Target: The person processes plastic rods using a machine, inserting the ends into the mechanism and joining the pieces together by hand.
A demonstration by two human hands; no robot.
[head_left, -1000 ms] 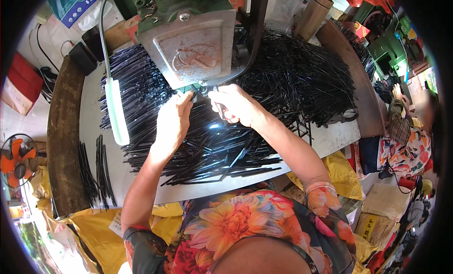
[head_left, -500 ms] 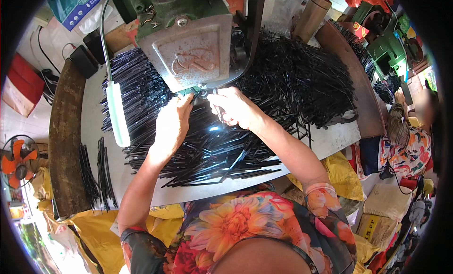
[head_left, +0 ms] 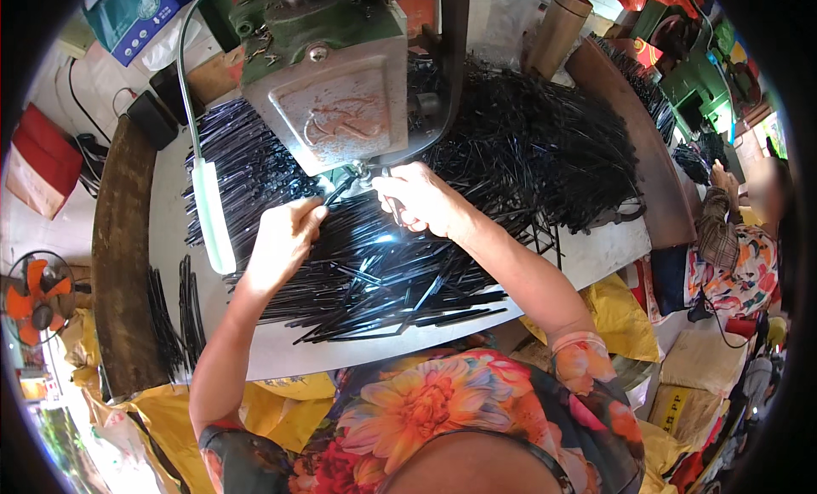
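Observation:
My left hand (head_left: 285, 239) is closed, pinching a thin black rod (head_left: 342, 188) that slants up toward the lit spot under a green machine (head_left: 340, 94) with a worn metal front cover. My right hand (head_left: 419, 201) is wrapped round a slim-handled metal tool (head_left: 394, 206). Its tip lies close beneath the machine's head, partly hidden by the fingers, so its exact kind is unclear. Below and around both hands, black rods (head_left: 374, 273) lie loosely heaped on the pale tabletop (head_left: 613, 247).
A lamp tube (head_left: 213, 217) on a bent metal neck hangs left of the machine. Curved rusty boards (head_left: 123, 264) wall the table's sides. A metal cylinder (head_left: 563, 30) stands at the back. Another person (head_left: 732, 256) sits at a machine on the right. An orange fan (head_left: 36, 298) stands far left.
My left hand has drawn back from the machine, down and left, and the black rod in its fingers now shows. My right hand has hardly moved.

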